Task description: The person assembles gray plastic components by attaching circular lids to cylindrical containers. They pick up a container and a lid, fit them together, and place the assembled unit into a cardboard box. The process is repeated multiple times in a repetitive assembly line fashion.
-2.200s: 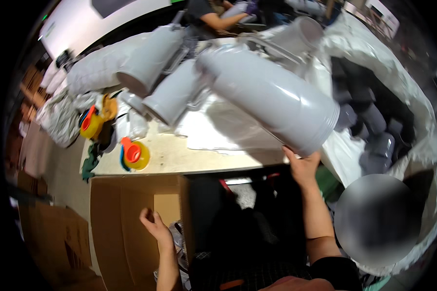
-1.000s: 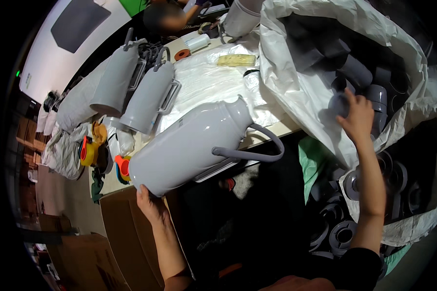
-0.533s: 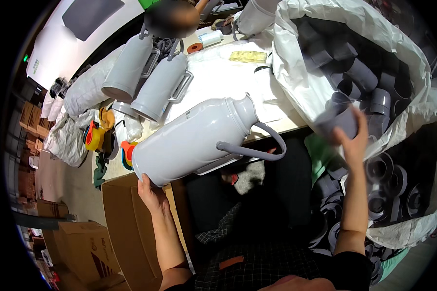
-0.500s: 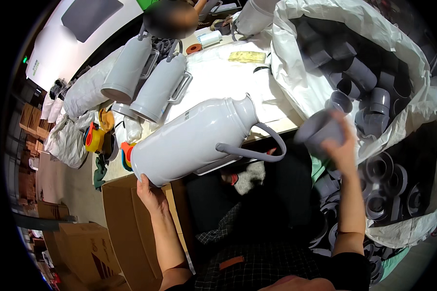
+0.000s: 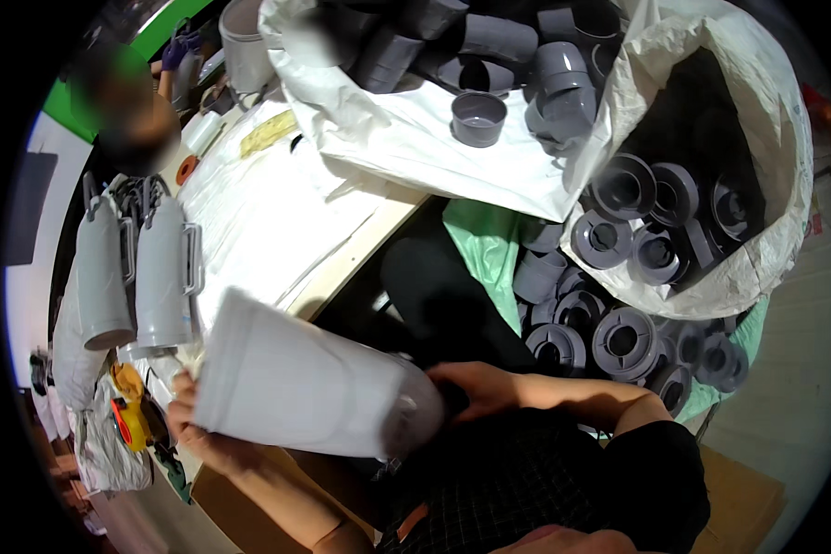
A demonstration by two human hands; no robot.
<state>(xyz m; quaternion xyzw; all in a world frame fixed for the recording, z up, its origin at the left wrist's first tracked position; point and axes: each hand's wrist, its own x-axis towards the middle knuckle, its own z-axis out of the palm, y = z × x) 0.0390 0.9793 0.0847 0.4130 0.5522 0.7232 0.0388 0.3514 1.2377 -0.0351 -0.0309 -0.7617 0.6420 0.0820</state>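
A grey thermos flask (image 5: 305, 383) lies tilted across my lap, its wide end to the left and its rounded shoulder to the right. My left hand (image 5: 208, 439) is wrapped round the wide end from below and the side. At the narrow end, my right hand (image 5: 475, 388) is closed with its fingers bent toward the neck. The flask's body and shoulder hide the neck, the handle and whatever those fingers hold. Two more grey flasks with handles, a nearer flask (image 5: 162, 277) and a farther flask (image 5: 102, 286), lie on the table at the left.
A white sack (image 5: 342, 138) of grey cups stands ahead, with a loose cup (image 5: 478, 118) on its edge. Another sack (image 5: 711, 300) holds grey rings. Several grey ring parts (image 5: 626, 342) fill a green bag (image 5: 489, 245). A yellow tape dispenser (image 5: 131, 425) sits left. A co-worker's gloved hand (image 5: 180, 48) is far left.
My view has swung right. The flask has come closer, its narrow end now lower and toward me. My right hand has left the sacks for that end; the cup it held is out of sight.
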